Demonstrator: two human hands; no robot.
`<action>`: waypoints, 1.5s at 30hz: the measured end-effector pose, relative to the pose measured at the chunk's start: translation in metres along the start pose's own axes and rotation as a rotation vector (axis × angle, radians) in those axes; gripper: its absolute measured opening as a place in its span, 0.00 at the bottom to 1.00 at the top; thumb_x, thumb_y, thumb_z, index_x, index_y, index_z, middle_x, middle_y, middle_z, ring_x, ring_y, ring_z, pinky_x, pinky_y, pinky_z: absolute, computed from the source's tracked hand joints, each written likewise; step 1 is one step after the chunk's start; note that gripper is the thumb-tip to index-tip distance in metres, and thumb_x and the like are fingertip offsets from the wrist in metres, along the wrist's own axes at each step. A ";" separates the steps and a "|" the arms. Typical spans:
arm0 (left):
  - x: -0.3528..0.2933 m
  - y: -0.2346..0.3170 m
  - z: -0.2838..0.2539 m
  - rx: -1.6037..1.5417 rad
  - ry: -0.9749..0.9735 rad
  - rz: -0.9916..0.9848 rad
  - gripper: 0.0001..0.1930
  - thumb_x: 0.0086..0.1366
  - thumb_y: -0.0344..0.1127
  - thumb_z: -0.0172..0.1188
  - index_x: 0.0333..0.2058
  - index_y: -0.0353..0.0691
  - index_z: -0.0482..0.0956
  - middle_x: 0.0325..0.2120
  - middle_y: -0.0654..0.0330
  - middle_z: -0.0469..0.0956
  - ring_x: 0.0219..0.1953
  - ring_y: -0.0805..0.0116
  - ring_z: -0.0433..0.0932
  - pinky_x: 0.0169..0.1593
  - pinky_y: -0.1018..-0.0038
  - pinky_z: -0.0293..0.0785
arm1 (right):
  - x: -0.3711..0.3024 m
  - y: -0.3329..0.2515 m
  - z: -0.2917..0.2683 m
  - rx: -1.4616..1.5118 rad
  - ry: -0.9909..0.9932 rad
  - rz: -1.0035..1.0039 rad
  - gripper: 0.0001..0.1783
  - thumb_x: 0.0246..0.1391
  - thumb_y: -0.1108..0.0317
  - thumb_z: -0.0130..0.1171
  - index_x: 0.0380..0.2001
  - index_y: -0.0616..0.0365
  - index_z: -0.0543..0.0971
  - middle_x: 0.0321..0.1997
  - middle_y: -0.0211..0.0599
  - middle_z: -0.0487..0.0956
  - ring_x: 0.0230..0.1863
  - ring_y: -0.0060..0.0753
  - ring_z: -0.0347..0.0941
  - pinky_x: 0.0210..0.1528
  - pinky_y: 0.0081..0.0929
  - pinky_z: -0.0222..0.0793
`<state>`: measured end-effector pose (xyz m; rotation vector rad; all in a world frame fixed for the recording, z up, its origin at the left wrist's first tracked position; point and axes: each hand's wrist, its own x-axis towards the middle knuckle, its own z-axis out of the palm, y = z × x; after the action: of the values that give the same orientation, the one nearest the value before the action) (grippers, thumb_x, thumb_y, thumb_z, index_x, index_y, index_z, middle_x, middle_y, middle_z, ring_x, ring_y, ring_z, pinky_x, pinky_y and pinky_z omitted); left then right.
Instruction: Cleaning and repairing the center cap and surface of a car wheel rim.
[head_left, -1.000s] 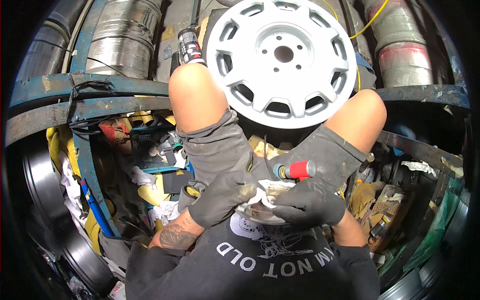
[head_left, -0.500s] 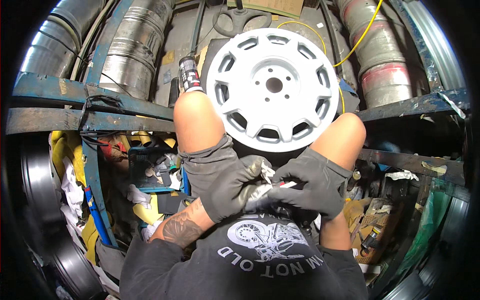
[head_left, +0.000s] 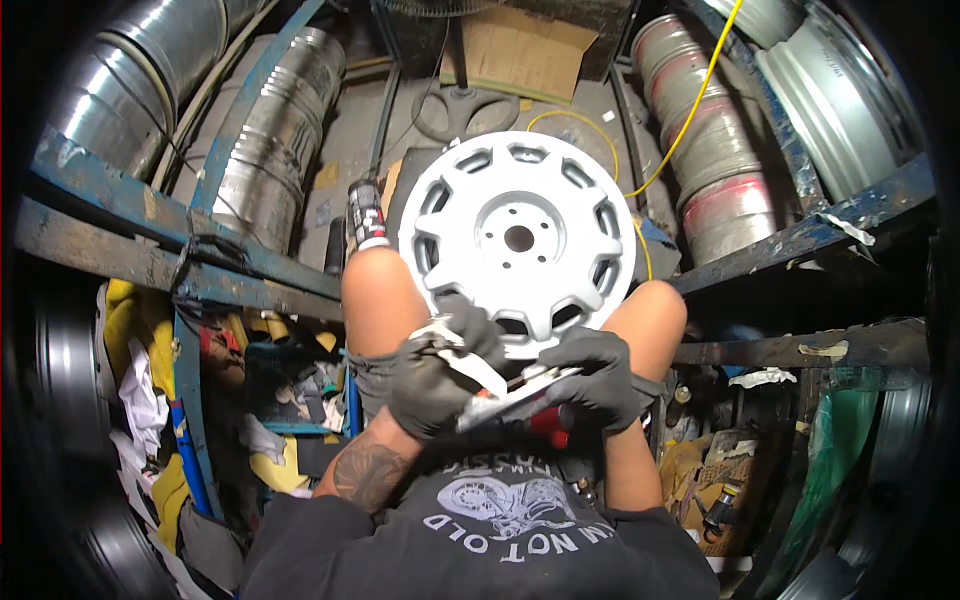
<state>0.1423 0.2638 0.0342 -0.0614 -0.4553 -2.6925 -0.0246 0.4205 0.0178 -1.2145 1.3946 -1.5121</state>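
Shifted onto the left hand [head_left: 428,392] since half a second ago: white strip [head_left: 462,364], back then up at the meeting fingertips of both hands. Lower in view now too: white spoked wheel [head_left: 524,260]. Showing more plainly beneath the right hand [head_left: 600,375]: red object [head_left: 550,424], just a sliver before.

Now to the grips! On the left, dark glove, fingers curled well in, closed on the white strip, with a loose length slanting down to the right. On the other side, a closed pinch from the right hand, gloved as well, at the right end of a pale flat piece [head_left: 520,394]. Right between the hands, that piece, held tilted above the black shirt [head_left: 490,570], running down leftward to just beside the left glove; touching or not, impossible to tell.

Just beyond the hands, the wheel, between left knee [head_left: 384,290] and right knee [head_left: 648,312], lower rim partly behind the left fingers. Hard by the left knee, a black bottle [head_left: 367,208], upright or leaning, difficult to say. Off to the right, well apart from both hands, a yellow hose [head_left: 712,75] curving down past the wheel.
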 end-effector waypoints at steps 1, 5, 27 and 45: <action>-0.001 0.007 0.008 0.101 0.118 0.077 0.08 0.71 0.30 0.47 0.31 0.44 0.61 0.27 0.65 0.58 0.30 0.71 0.56 0.39 0.74 0.60 | -0.001 0.001 -0.002 0.095 0.110 0.048 0.21 0.34 0.77 0.79 0.37 0.65 0.88 0.29 0.32 0.82 0.29 0.22 0.75 0.32 0.22 0.70; 0.000 0.019 -0.013 0.122 0.138 0.046 0.10 0.68 0.39 0.52 0.30 0.47 0.61 0.26 0.66 0.58 0.32 0.69 0.58 0.42 0.71 0.60 | 0.009 -0.012 -0.002 0.122 0.176 0.096 0.20 0.38 0.82 0.75 0.40 0.68 0.87 0.29 0.31 0.81 0.31 0.20 0.76 0.34 0.19 0.74; 0.031 0.041 -0.022 -0.126 0.222 0.433 0.09 0.69 0.41 0.56 0.32 0.47 0.69 0.24 0.68 0.62 0.29 0.73 0.59 0.38 0.72 0.57 | 0.016 0.015 0.042 0.181 0.640 0.170 0.15 0.51 0.77 0.73 0.44 0.65 0.86 0.39 0.34 0.86 0.40 0.21 0.80 0.46 0.21 0.78; 0.018 0.066 -0.008 0.495 0.039 0.494 0.11 0.69 0.42 0.58 0.36 0.44 0.67 0.25 0.66 0.64 0.29 0.74 0.62 0.33 0.74 0.64 | -0.002 0.007 0.024 -0.090 0.505 -0.338 0.24 0.51 0.57 0.75 0.41 0.69 0.84 0.26 0.31 0.77 0.29 0.23 0.72 0.31 0.20 0.65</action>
<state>0.1521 0.1967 0.0488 0.0190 -0.9425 -2.0384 -0.0015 0.4142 0.0101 -1.2175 1.6470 -2.1201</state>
